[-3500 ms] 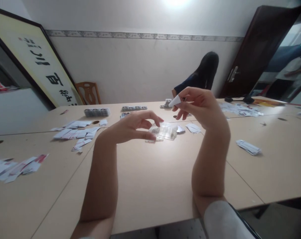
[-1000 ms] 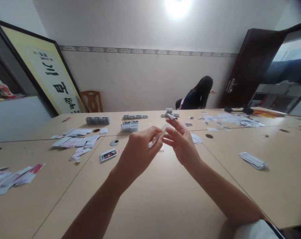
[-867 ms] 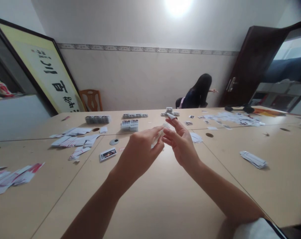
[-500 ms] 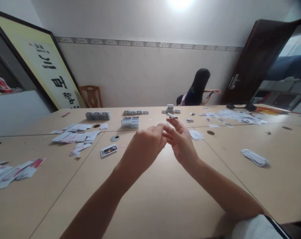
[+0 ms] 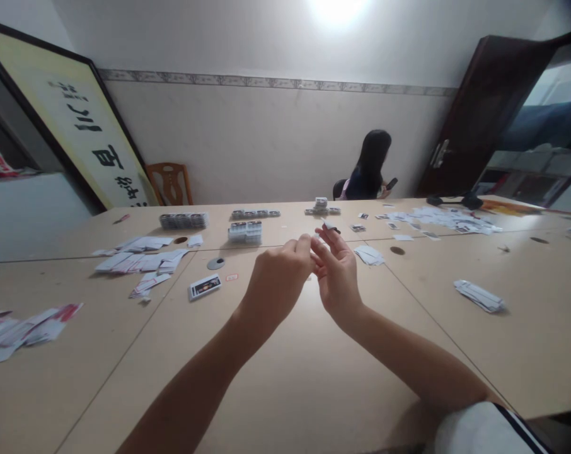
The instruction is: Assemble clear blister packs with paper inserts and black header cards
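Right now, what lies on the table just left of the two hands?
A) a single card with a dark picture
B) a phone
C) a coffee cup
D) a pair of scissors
A: a lone card with a dark picture lies flat on the table, left of the left hand.

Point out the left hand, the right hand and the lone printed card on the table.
left hand (image 5: 276,277), head view, back of the hand
right hand (image 5: 335,274), head view, palm side
printed card (image 5: 205,287), head view, card face
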`<state>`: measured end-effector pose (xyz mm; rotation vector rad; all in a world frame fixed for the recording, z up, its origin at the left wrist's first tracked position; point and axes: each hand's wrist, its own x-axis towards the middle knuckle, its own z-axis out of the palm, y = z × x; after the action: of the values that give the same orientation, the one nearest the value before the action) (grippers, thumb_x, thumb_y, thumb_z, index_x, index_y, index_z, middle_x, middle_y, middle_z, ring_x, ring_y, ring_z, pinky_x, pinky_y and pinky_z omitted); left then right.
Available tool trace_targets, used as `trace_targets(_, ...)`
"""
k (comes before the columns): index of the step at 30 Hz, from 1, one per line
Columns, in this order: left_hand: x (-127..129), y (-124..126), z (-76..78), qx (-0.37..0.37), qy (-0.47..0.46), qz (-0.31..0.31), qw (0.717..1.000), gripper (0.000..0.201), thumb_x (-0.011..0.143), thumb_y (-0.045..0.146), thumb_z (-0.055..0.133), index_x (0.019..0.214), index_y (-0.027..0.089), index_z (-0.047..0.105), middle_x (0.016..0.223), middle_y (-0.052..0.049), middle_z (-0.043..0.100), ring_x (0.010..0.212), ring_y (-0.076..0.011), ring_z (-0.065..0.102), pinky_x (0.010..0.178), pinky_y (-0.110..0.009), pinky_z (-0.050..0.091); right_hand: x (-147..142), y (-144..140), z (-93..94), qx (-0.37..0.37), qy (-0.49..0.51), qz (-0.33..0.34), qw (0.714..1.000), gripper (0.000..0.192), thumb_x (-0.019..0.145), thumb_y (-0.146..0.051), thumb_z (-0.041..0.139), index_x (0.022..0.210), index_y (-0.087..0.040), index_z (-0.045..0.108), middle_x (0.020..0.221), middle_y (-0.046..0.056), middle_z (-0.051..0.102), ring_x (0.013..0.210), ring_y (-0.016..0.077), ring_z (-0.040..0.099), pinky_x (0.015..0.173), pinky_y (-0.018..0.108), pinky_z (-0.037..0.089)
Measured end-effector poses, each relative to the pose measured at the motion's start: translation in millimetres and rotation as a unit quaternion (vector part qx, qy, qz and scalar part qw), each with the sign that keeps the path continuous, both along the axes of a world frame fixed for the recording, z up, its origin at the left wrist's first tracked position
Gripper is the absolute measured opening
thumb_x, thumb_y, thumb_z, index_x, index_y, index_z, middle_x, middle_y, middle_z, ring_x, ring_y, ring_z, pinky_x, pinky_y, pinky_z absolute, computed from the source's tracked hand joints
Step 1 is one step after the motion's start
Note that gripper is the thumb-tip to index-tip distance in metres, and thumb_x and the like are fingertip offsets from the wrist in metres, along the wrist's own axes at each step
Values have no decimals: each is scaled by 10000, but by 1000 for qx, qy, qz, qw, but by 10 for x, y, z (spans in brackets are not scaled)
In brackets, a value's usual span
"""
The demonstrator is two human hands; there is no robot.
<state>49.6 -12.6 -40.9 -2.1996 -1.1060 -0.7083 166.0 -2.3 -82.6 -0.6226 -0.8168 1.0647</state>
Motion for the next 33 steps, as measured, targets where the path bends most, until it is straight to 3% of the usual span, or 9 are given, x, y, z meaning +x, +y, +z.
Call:
trace_targets(8,-23,7,29,-11,-1,-5,1000,85,921,134,569,929,134,653,672,-36,695,536,-177,649,449,-254,388,10,12,9,2,-29,2,1000,583,712,-425,843,1239,-302,626,1432,77,486,935,205,704,809,358,620)
trace_targets(15,-174,-148,210,-157,-112,-62,979,229,949,161,494,943,134,721,772,-63,735,661,-188,669,590,-284,446,-6,18,0,21,-19,76,997,485,737,-406,826,1177,-307,648,1437,31,484,848,140,698,867,351,606)
trace_targets(18,-248,-206,289,-158,-152,-108,970,251,970,190,490,1001,151,736,812,-46,759,660,-160,664,609,-264,454,-13,-1,4,32,-19,90,995,441,768,-406,790,1179,-327,650,1450,12,484,889,145,692,877,350,590)
trace_targets(22,-361,-213,356,-135,-195,-128,963,234,961,241,528,931,175,751,636,11,708,518,-130,596,533,-250,413,-10,-18,28,35,-37,88,995,409,820,-434,706,1211,-338,638,1446,19,522,999,204,678,810,349,585)
trace_targets(27,-501,-164,390,-192,-303,-138,923,224,921,318,612,1024,191,765,759,-5,763,652,-164,703,565,-238,499,-8,3,33,49,-20,83,995,342,851,-459,645,1170,-337,659,1394,16,577,1091,228,649,868,391,577)
trace_targets(30,-564,-160,407,-231,-349,-132,898,276,920,378,617,1067,184,747,839,-34,782,775,-200,743,648,-266,560,-9,24,21,48,50,83,994,302,840,-388,676,1130,-305,686,1370,23,580,1071,208,647,904,389,570)
trace_targets(33,-608,-182,426,-253,-366,-119,888,278,927,397,592,1066,189,714,848,-35,780,776,-203,746,659,-283,567,-8,30,12,37,107,97,989,308,822,-299,697,1129,-276,691,1348,31,583,1046,209,658,920,404,569)
